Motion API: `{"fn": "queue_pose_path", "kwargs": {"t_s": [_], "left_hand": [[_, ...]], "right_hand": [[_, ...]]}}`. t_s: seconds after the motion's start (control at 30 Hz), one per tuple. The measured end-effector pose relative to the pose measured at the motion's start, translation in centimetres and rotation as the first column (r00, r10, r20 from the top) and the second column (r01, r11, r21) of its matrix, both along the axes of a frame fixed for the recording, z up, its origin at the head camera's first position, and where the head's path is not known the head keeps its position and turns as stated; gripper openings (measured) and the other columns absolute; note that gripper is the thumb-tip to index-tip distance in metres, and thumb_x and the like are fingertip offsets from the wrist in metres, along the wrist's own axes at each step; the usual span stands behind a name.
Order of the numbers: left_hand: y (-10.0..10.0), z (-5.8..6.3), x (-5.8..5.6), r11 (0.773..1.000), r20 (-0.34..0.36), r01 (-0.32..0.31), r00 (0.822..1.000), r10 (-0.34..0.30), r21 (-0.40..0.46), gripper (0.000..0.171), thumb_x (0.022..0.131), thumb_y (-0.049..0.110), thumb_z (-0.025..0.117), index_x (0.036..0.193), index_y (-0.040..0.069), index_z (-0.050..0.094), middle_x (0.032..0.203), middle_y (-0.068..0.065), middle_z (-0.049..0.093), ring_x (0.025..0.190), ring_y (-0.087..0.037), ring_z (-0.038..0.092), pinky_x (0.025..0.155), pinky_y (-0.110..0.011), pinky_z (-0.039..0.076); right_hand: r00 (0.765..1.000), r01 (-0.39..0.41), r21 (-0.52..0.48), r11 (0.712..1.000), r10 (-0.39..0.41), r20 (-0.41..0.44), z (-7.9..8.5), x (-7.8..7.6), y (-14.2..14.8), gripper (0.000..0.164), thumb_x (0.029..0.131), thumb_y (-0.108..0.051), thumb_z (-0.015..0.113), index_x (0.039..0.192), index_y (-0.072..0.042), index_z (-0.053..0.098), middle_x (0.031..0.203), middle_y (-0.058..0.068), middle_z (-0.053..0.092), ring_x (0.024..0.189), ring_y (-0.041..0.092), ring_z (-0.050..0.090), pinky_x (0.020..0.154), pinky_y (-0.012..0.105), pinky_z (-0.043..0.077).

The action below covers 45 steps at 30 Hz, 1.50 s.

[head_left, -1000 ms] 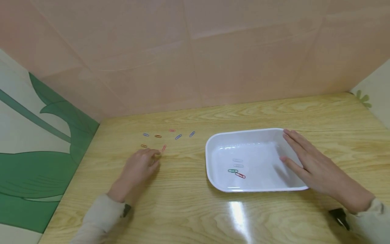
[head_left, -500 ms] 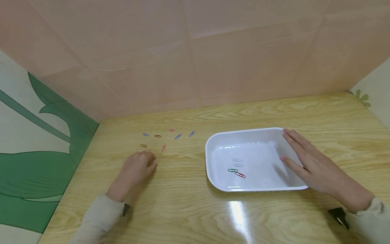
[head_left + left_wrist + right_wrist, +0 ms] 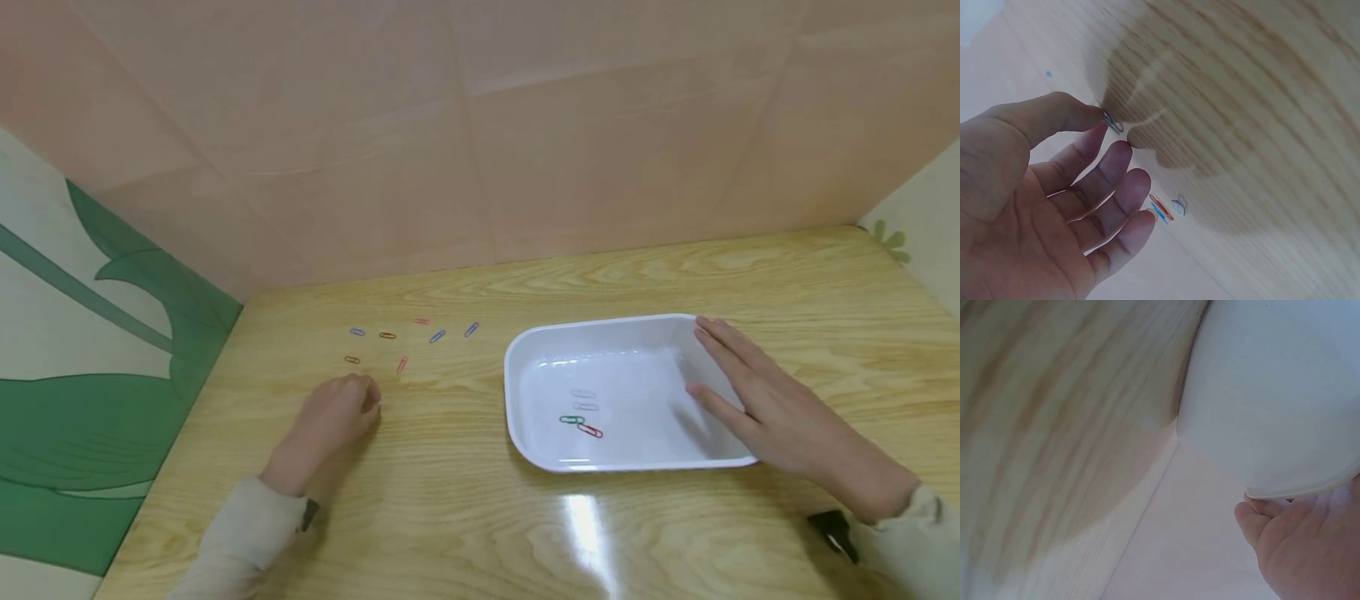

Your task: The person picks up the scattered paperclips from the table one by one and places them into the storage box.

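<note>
Between thumb and index finger, my left hand (image 3: 333, 417) pinches a paper clip (image 3: 1112, 122) that looks silvery in the left wrist view, close over the wooden table. Just beyond that hand lie several loose paper clips, among them an orange-brown clip (image 3: 352, 360), a pink clip (image 3: 402, 364) and a blue clip (image 3: 437, 337). My right hand (image 3: 776, 408) rests at the right rim of a white tray (image 3: 517, 408), fingers straight and thumb reaching over the inside. Inside the tray are a green clip (image 3: 572, 420), a red clip (image 3: 591, 431) and two pale clips (image 3: 585, 407).
The wooden table (image 3: 450, 517) ends at a pinkish covered wall (image 3: 480, 167) at the back. A wall panel with green leaf shapes (image 3: 90, 417) borders the left side. Farther back on the table lies another blue clip (image 3: 472, 330).
My left hand has drawn back slightly toward me and to the left, away from the pink clip, its fingers curling in. The right hand and the tray have stayed put.
</note>
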State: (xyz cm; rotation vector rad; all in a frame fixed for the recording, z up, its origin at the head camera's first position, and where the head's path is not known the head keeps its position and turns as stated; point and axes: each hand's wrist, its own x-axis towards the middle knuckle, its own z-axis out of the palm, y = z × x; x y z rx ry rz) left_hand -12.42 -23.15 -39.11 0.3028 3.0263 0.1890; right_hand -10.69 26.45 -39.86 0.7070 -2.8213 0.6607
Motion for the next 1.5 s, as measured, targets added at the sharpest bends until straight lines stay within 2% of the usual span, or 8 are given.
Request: {"fn": "queue_pose_path", "kwargs": {"t_s": [0.2, 0.33, 0.67, 0.87, 1.07, 1.23, 1.5], "left_hand": [[-0.07, -0.17, 0.01, 0.999, 0.028, 0.001, 1.0, -0.002, 0.037, 0.008, 0.086, 0.009, 0.07, 0.093, 0.008, 0.068, 0.085, -0.004, 0.065, 0.076, -0.017, 0.06, 0.074, -0.035, 0.054], [-0.05, -0.1, -0.01, 0.998, 0.038, -0.011, 0.999, 0.008, 0.063, 0.011, 0.086, 0.008, 0.07, 0.095, 0.007, 0.066, 0.084, -0.003, 0.065, 0.074, -0.015, 0.059, 0.071, -0.033, 0.054], [0.03, -0.03, -0.06, 0.997, 0.08, -0.038, 0.996, 0.033, 0.067, 0.013, 0.086, 0.009, 0.068, 0.099, 0.006, 0.066, 0.086, -0.004, 0.062, 0.076, -0.016, 0.057, 0.073, -0.035, 0.053], [0.01, -0.06, -0.06, 0.995, 0.095, -0.04, 0.995, 0.031, 0.087, 0.011, 0.084, 0.007, 0.068, 0.095, 0.008, 0.064, 0.087, -0.003, 0.061, 0.077, -0.016, 0.055, 0.074, -0.034, 0.051], [-0.15, -0.1, -0.1, 0.996, 0.109, -0.021, 0.994, 0.011, 0.09, 0.012, 0.084, 0.006, 0.069, 0.095, 0.009, 0.066, 0.09, -0.004, 0.064, 0.081, -0.016, 0.057, 0.077, -0.037, 0.053], [-0.08, -0.15, -0.19, 0.997, 0.079, 0.014, 0.997, -0.021, 0.08, 0.01, 0.085, 0.007, 0.07, 0.095, 0.01, 0.067, 0.089, -0.002, 0.066, 0.079, -0.015, 0.057, 0.076, -0.035, 0.052], [0.27, -0.3, -0.09, 0.991, -0.02, 0.076, 0.997, -0.074, 0.112, 0.004, 0.09, 0.011, 0.068, 0.094, 0.011, 0.066, 0.084, 0.002, 0.064, 0.074, -0.011, 0.056, 0.069, -0.029, 0.05]], "right_hand": [[1.0, 0.0, -0.001, 1.0, 0.0, -0.001, 0.01, -0.03, -0.05, 0.073, 0.1, -0.027, 0.058, 0.157, -0.002, 0.019, 0.165, 0.018, 0.018, 0.154, 0.032, 0.014, 0.122, 0.018, -0.004], [1.0, 0.002, -0.002, 1.0, -0.002, 0.005, 0.01, 0.02, -0.04, 0.073, 0.1, -0.027, 0.058, 0.157, -0.003, 0.019, 0.165, 0.017, 0.018, 0.154, 0.032, 0.013, 0.122, 0.017, -0.004], [1.0, 0.01, -0.004, 1.0, -0.009, 0.011, 0.01, 0.12, 0.03, 0.073, 0.1, -0.027, 0.057, 0.158, -0.004, 0.018, 0.165, 0.016, 0.017, 0.154, 0.032, 0.013, 0.123, 0.019, -0.004], [1.0, 0.006, -0.005, 1.0, -0.006, 0.009, -0.02, 0.09, 0.0, 0.073, 0.1, -0.027, 0.058, 0.158, -0.004, 0.019, 0.165, 0.016, 0.018, 0.154, 0.032, 0.013, 0.122, 0.017, -0.005], [1.0, 0.013, -0.002, 1.0, -0.013, 0.023, 0.08, 0.16, 0.01, 0.073, 0.101, -0.028, 0.057, 0.158, -0.005, 0.018, 0.166, 0.015, 0.016, 0.155, 0.031, 0.011, 0.123, 0.019, -0.004], [1.0, 0.017, -0.006, 1.0, -0.017, 0.027, 0.08, 0.2, 0.01, 0.074, 0.1, -0.028, 0.057, 0.158, -0.005, 0.017, 0.166, 0.015, 0.016, 0.154, 0.032, 0.013, 0.123, 0.02, -0.004], [0.999, 0.018, -0.006, 1.0, -0.018, 0.035, 0.04, 0.17, 0.0, 0.074, 0.1, -0.029, 0.057, 0.158, -0.007, 0.017, 0.166, 0.015, 0.015, 0.154, 0.032, 0.012, 0.124, 0.022, -0.003]]}}
